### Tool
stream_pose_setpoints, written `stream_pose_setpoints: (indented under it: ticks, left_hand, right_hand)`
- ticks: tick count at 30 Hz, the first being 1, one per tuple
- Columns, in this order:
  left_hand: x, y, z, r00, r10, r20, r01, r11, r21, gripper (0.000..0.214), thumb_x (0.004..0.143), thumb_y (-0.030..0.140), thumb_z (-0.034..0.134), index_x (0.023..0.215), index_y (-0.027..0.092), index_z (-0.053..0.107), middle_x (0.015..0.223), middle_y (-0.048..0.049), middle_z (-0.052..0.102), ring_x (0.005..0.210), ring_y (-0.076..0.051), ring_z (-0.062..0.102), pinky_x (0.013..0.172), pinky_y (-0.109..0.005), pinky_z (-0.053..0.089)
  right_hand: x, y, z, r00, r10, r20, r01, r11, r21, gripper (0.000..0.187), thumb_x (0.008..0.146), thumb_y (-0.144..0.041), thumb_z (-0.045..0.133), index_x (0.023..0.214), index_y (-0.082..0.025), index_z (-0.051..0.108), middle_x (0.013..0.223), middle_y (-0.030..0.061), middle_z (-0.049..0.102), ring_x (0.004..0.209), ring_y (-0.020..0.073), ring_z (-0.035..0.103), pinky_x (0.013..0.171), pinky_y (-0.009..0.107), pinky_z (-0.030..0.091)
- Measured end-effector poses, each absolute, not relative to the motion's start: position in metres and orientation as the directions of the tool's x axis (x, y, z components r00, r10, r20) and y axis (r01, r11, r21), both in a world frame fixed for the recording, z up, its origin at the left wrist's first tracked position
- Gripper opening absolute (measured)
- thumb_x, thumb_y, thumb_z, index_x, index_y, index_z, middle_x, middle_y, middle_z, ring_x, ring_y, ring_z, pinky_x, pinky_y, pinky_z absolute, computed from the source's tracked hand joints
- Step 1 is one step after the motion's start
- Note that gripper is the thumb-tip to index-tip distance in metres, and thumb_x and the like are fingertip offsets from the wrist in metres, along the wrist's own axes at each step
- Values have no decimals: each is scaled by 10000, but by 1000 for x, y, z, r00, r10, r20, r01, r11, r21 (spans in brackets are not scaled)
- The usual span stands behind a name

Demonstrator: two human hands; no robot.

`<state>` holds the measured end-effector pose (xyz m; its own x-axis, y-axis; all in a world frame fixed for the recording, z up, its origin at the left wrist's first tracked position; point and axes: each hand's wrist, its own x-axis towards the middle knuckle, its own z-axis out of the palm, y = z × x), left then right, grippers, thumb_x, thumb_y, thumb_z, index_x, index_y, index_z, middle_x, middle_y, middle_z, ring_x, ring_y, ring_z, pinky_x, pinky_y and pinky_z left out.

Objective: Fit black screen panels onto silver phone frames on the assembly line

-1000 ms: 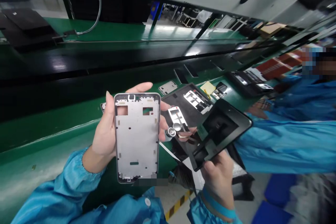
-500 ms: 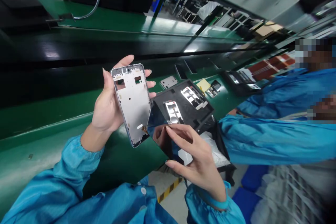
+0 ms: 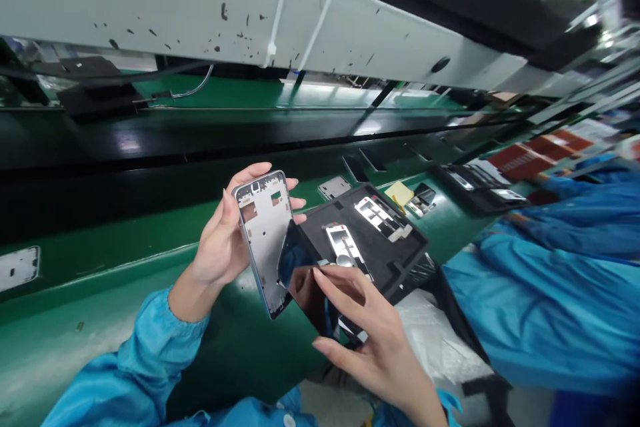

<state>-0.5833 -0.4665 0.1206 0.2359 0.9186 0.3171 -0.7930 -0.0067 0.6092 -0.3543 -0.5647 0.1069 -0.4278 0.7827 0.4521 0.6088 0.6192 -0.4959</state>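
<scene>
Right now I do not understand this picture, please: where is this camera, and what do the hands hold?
This is one camera worn on a person's head, looking forward and down at their own two bare hands. The left hand holds a silver metal phone frame. The right hand holds a glossy dark panel, perhaps phone glass. Beyond them, a black tray with pale metal frames on it sits on a green workbench.
</scene>
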Motion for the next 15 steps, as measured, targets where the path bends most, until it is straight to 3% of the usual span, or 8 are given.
stream_pose_setpoints:
  ticks: [6, 10, 15]
  left_hand:
    - [-585, -467, 123, 237, 909, 343, -799, -18, 601, 545, 967, 668, 735, 1310, 251, 658, 1294, -98, 769, 1109, -301, 792, 1041, -548, 645]
    - [-584, -467, 119, 234, 900, 369, -740, -81, 668, 535, 947, 651, 768, 1316, 276, 666, 1337, -108, 746, 1145, -335, 786, 1031, -551, 644]
    - [-584, -462, 115, 236, 914, 331, -615, -123, 779, 561, 883, 649, 840, 1264, 268, 687, 1323, -126, 747, 1185, -371, 773, 750, -356, 672]
  right_hand:
    - [-344, -571, 111, -433, 791, 433, 611, 611, -504, 670, 1046, -512, 693, 1671, -369, 503, 1355, 156, 666, 1158, 307, 750, 927, 437, 694]
    - [-354, -567, 106, -373, 820, 434, 605, 570, -556, 707, 998, -537, 756, 1647, -353, 543, 1364, 153, 680, 1204, 339, 729, 986, 505, 673]
    - [-371, -555, 90, -197, 881, 430, 500, 468, -729, 754, 966, -657, 744, 1620, -317, 584, 1314, 143, 679, 1133, 317, 730, 962, 511, 682]
